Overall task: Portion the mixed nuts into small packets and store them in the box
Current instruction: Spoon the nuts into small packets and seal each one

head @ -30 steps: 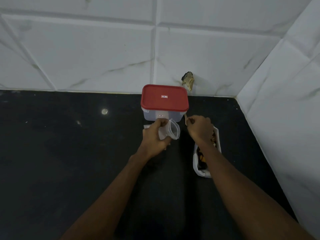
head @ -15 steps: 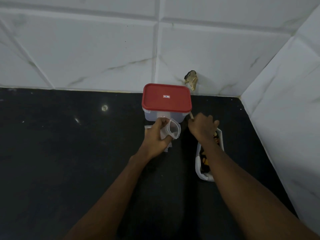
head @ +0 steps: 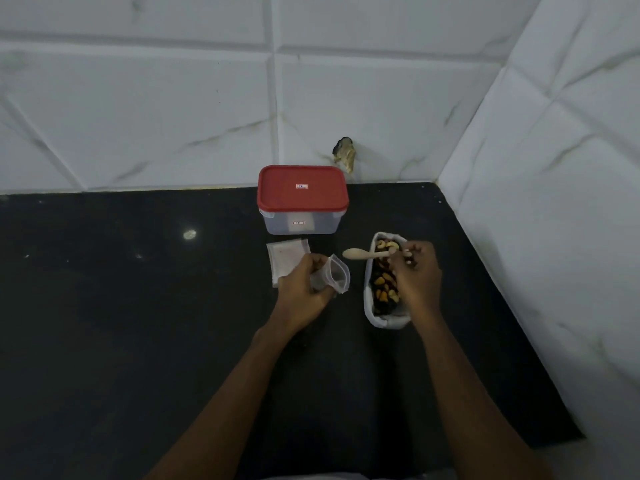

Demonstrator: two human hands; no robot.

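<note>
Black counter [head: 104, 341] in a white corner

The counter is dark and speckled, with a small bright glint [head: 189, 234] on its left half. White, marble-veined back tiles [head: 138, 116] rise from the counter's far edge, and matching side tiles [head: 554, 202] stand along its right edge. A ragged, brownish hole [head: 344, 152] breaks the back tiles just above the counter.
</note>
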